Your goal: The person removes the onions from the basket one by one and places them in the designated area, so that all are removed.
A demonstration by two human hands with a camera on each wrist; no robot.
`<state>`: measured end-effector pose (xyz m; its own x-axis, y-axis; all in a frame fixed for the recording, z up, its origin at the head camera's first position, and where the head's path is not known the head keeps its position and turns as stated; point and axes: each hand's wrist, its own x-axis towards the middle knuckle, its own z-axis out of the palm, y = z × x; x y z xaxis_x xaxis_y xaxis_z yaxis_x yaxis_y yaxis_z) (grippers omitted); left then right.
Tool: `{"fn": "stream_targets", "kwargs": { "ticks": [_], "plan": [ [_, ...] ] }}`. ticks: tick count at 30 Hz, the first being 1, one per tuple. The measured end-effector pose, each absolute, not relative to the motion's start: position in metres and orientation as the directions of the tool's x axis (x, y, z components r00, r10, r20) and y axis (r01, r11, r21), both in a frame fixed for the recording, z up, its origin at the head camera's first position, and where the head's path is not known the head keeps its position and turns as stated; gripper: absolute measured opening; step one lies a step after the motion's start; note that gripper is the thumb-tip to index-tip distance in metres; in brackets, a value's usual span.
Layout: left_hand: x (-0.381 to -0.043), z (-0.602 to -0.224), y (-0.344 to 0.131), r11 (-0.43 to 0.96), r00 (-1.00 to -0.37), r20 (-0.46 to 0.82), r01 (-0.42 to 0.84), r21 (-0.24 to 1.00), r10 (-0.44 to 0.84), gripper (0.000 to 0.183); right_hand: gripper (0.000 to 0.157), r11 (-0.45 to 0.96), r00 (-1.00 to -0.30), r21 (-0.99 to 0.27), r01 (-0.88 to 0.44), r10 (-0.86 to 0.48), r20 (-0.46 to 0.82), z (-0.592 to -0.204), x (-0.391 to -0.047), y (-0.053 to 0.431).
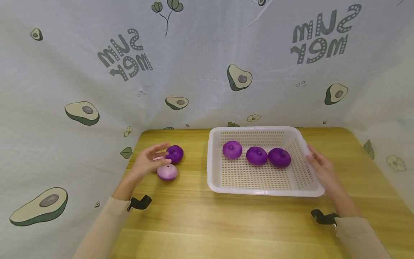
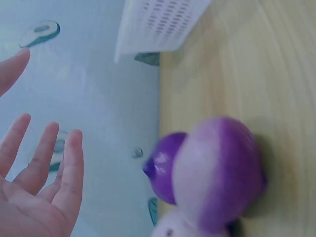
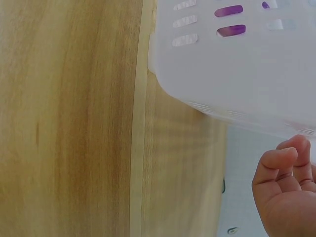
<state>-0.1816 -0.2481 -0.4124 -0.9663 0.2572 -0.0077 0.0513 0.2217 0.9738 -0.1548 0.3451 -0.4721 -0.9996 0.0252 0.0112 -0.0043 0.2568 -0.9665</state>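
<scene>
My left hand (image 1: 147, 162), fingers apart and lightly bent, hovers at the onions on the left of the table. A dark purple onion (image 1: 175, 154) lies by its fingertips, and a paler onion (image 1: 167, 173) sits just below the thumb. Behind the hand a pinkish onion is mostly hidden; the left wrist view shows this pale onion (image 2: 177, 224) at its bottom edge. The palm holds nothing. On the right, my right hand (image 1: 323, 171) grips the right rim of a white plastic basket (image 1: 250, 192) with bent fingers. Inside the basket are a lighter purple onion (image 1: 232, 150) and two darker onions (image 1: 257, 156).
The wooden table (image 1: 194, 219) runs under everything. A pale curtain (image 1: 200, 64) printed with avocados hangs behind the table and along both sides. Each wrist wears a black camera mount (image 1: 140, 202).
</scene>
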Motion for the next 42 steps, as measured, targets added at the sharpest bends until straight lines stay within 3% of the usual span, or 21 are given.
{"fn": "stream_targets", "kwargs": {
  "ticks": [10,22,34,42],
  "plan": [
    [-0.207,-0.38,-0.203,0.186,-0.933,0.039,0.112,0.976,0.358,0.066,0.059,0.214,-1.0,-0.977,0.005,0.025,0.001,-0.468,-0.153,0.342],
    [-0.245,-0.359,-0.127,0.152,-0.891,0.043,0.125,0.981,0.451,0.068,0.06,0.274,-0.999,-0.961,0.021,0.041,-0.011,-0.467,-0.153,0.341],
    [-0.26,-0.355,-0.07,0.128,-0.847,0.082,0.174,0.976,0.525,0.069,0.06,0.269,-0.999,-0.963,0.032,0.044,-0.021,-0.47,-0.156,0.342],
    [-0.26,-0.365,-0.036,0.123,-0.808,0.064,0.166,0.978,0.586,0.069,0.06,0.191,-0.998,-0.981,0.037,0.051,-0.028,-0.469,-0.154,0.341]
  ]
}}
